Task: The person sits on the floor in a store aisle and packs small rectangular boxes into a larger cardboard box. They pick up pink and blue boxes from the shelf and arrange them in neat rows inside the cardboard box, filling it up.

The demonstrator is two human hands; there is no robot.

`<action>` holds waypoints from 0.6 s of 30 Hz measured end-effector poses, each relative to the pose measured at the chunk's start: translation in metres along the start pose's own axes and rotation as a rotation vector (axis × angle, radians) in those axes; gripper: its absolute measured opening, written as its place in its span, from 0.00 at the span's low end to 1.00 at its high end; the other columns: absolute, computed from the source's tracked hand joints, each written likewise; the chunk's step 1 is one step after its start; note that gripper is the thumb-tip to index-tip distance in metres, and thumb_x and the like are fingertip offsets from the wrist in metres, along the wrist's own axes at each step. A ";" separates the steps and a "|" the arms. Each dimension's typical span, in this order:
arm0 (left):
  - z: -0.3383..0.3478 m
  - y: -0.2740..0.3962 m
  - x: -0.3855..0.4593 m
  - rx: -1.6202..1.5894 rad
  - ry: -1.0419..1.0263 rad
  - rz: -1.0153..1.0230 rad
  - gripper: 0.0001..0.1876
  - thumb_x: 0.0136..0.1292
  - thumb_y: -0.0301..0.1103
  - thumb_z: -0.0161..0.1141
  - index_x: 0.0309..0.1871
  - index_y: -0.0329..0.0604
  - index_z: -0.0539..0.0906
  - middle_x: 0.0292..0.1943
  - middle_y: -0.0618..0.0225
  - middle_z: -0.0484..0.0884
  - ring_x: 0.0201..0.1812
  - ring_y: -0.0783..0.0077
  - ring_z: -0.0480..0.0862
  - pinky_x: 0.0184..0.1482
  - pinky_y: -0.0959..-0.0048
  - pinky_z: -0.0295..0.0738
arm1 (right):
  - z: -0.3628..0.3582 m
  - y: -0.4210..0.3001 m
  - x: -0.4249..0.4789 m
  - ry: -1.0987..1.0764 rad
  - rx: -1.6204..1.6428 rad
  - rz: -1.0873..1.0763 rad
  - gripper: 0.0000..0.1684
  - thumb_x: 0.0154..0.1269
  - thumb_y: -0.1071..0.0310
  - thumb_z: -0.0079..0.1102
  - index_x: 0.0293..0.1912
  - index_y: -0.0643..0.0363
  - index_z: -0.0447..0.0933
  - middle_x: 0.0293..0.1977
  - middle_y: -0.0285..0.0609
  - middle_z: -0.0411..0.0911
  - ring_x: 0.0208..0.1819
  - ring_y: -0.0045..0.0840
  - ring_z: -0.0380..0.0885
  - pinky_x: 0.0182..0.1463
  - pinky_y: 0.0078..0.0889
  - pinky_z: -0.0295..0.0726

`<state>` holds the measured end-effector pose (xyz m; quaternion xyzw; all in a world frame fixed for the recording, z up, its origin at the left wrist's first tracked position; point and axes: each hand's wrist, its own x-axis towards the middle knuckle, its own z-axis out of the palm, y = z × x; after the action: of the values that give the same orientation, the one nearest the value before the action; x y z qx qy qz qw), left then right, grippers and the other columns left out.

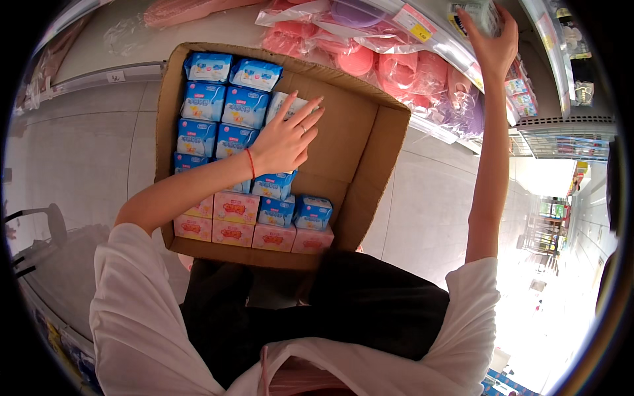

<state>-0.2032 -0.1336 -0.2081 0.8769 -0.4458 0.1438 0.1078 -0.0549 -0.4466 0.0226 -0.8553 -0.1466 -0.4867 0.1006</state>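
A cardboard box [379, 148] rests on my lap, with rows of blue-and-white soft packs [245, 107] at its left and pink packs [237, 208] along its near side. My left hand [285, 138], wearing a ring and a red cord bracelet, lies over the blue packs with fingers spread. Under its fingertips is a white pack [287, 106] with dark print; whether the hand grips it is hidden. Up at the shelf on the right, my right hand [488, 42] has its thumb and fingers around a whitish, clear-wrapped pack [478, 17] with a green-and-yellow part.
Pink slippers in clear plastic [354, 59] fill the shelf beyond the box, behind a price-tag rail [416, 24]. Small colourful packs [520, 89] stand right of my right forearm, near a wire basket [564, 141]. Grey floor tiles [89, 148] show at left, with a transparent bag [64, 262].
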 end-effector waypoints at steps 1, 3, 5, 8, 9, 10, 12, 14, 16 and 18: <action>0.000 0.000 0.000 0.000 0.000 0.001 0.14 0.58 0.38 0.57 0.41 0.40 0.83 0.71 0.56 0.67 0.78 0.59 0.53 0.77 0.41 0.39 | -0.008 -0.020 -0.002 0.069 0.000 -0.164 0.35 0.50 0.49 0.77 0.52 0.62 0.78 0.48 0.46 0.77 0.49 0.30 0.76 0.51 0.33 0.74; 0.001 0.001 0.002 0.023 0.019 0.030 0.15 0.58 0.38 0.56 0.43 0.39 0.83 0.71 0.56 0.67 0.78 0.61 0.53 0.77 0.41 0.39 | -0.028 -0.037 -0.005 0.108 0.030 -0.325 0.33 0.49 0.54 0.80 0.49 0.62 0.78 0.43 0.41 0.76 0.43 0.23 0.77 0.43 0.26 0.77; 0.004 0.001 0.001 0.037 0.022 0.040 0.15 0.59 0.38 0.56 0.44 0.39 0.83 0.71 0.56 0.66 0.78 0.63 0.53 0.77 0.42 0.39 | -0.039 -0.044 -0.011 0.052 0.108 -0.306 0.38 0.43 0.58 0.84 0.51 0.62 0.76 0.45 0.39 0.73 0.44 0.24 0.77 0.43 0.27 0.77; 0.006 0.001 0.003 0.043 0.023 0.048 0.17 0.60 0.39 0.56 0.47 0.38 0.83 0.71 0.56 0.67 0.78 0.63 0.54 0.77 0.42 0.40 | -0.051 -0.082 -0.036 -0.345 0.498 -0.162 0.44 0.35 0.56 0.87 0.52 0.60 0.75 0.47 0.43 0.77 0.45 0.29 0.80 0.46 0.31 0.81; 0.006 0.002 0.005 0.046 0.029 0.058 0.18 0.60 0.40 0.56 0.48 0.38 0.82 0.71 0.56 0.67 0.77 0.63 0.55 0.76 0.42 0.41 | -0.053 -0.097 -0.042 -0.491 0.611 -0.152 0.45 0.34 0.55 0.87 0.52 0.60 0.74 0.47 0.43 0.77 0.45 0.30 0.80 0.46 0.32 0.82; 0.006 0.002 0.003 0.054 0.028 0.062 0.19 0.61 0.40 0.56 0.49 0.38 0.82 0.71 0.56 0.67 0.77 0.63 0.56 0.76 0.42 0.42 | -0.047 -0.107 -0.052 -0.537 0.600 -0.245 0.44 0.37 0.56 0.85 0.54 0.60 0.73 0.48 0.41 0.76 0.45 0.28 0.79 0.44 0.30 0.81; 0.007 0.001 -0.001 0.058 0.025 0.062 0.20 0.61 0.41 0.56 0.51 0.37 0.82 0.70 0.56 0.68 0.75 0.63 0.58 0.75 0.42 0.44 | -0.034 -0.124 -0.073 -0.657 0.579 -0.313 0.44 0.40 0.57 0.83 0.56 0.60 0.73 0.49 0.39 0.75 0.45 0.26 0.78 0.43 0.29 0.80; 0.015 0.002 -0.005 0.031 0.020 0.055 0.21 0.62 0.41 0.56 0.52 0.36 0.82 0.69 0.56 0.69 0.74 0.63 0.60 0.75 0.43 0.46 | -0.026 -0.136 -0.091 -0.813 0.539 -0.261 0.43 0.41 0.56 0.82 0.56 0.60 0.73 0.50 0.39 0.75 0.45 0.27 0.80 0.43 0.30 0.82; 0.022 0.003 -0.010 -0.013 0.000 0.034 0.22 0.62 0.42 0.56 0.53 0.36 0.81 0.68 0.56 0.71 0.73 0.63 0.62 0.74 0.43 0.48 | -0.012 -0.142 -0.105 -0.831 0.554 -0.222 0.42 0.40 0.58 0.81 0.55 0.60 0.73 0.49 0.39 0.76 0.45 0.30 0.80 0.40 0.32 0.81; 0.014 0.006 -0.010 0.011 0.020 0.064 0.21 0.63 0.41 0.55 0.53 0.36 0.81 0.67 0.56 0.71 0.73 0.63 0.63 0.74 0.44 0.48 | -0.001 -0.146 -0.117 -0.813 0.503 -0.215 0.42 0.39 0.59 0.80 0.55 0.60 0.73 0.48 0.40 0.76 0.45 0.33 0.81 0.38 0.34 0.81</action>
<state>-0.2116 -0.1346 -0.2243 0.8614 -0.4715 0.1584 0.1030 -0.1632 -0.3286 -0.0733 -0.9053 -0.3745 -0.0703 0.1878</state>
